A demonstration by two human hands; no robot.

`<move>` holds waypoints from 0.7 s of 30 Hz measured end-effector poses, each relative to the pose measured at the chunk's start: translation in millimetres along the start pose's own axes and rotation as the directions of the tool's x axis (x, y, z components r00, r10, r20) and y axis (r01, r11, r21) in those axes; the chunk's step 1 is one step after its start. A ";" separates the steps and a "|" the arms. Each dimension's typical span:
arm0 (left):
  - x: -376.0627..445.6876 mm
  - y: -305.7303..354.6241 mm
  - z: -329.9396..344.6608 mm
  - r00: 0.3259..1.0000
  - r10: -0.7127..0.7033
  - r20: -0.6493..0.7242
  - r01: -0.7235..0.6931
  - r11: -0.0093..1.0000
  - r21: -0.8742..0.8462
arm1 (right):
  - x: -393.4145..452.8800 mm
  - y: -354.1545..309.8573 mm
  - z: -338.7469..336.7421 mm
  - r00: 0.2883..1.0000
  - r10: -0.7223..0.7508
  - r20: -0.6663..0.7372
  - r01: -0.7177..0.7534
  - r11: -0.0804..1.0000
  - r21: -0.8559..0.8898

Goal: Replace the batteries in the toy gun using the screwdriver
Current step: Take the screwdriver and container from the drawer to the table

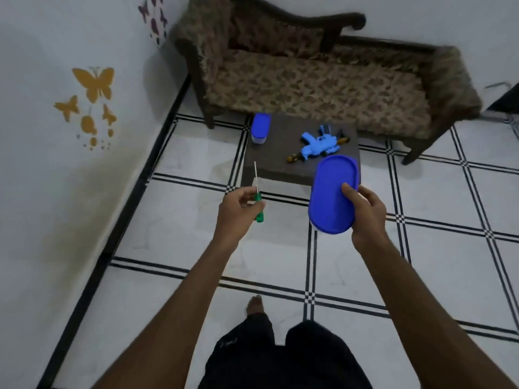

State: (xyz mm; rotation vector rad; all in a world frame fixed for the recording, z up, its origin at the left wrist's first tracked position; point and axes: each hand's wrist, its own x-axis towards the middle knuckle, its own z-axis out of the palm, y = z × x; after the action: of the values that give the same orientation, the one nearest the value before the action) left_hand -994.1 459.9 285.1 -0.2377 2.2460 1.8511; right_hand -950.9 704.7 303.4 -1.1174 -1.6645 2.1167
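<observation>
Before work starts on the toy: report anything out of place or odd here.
Nothing looks damaged or spilled. The toy gun lies on its side on the low table. The right hand holds a blue-lidded container tilted in mid-air, not set down.

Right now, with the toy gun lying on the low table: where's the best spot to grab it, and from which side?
Probably the body of the toy gun, from above. It lies flat on the low table, so its broad side faces up, and nothing lies on top of it. Both hands are busy first: the left hand holds the screwdriver, the right hand holds a blue-lidded container. Finer details are too blurred to judge.
</observation>
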 end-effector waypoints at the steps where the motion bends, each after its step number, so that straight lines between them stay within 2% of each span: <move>1: 16.2 6.0 4.8 1.000 -0.006 0.010 0.006 1.000 0.013 | 14.6 -6.0 4.4 1.000 0.007 -0.011 -0.008 1.000 -0.004; 3: 46.5 17.4 12.9 0.999 -0.034 0.030 0.032 0.998 0.050 | 41.5 -15.7 13.0 0.999 0.035 -0.036 -0.035 0.999 -0.009; 12: 201.9 44.9 65.4 0.999 0.006 0.045 -0.014 0.984 0.178 | 187.4 -49.9 83.5 0.998 0.052 -0.028 -0.051 0.998 0.030; 16: 268.5 43.3 93.9 0.997 -0.064 0.035 0.050 0.948 0.313 | 262.3 -45.7 107.6 0.992 0.113 -0.057 -0.114 0.993 -0.013; 21: 361.8 27.4 127.8 0.981 -0.194 0.018 0.163 0.869 0.468 | 379.7 -29.9 154.9 0.971 0.237 -0.031 -0.239 0.967 -0.087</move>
State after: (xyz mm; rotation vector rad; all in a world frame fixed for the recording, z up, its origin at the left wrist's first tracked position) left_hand -1340.9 596.2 189.8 -0.2838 2.4430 1.1638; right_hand -1323.7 827.1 180.7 -1.4270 -1.7075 2.1786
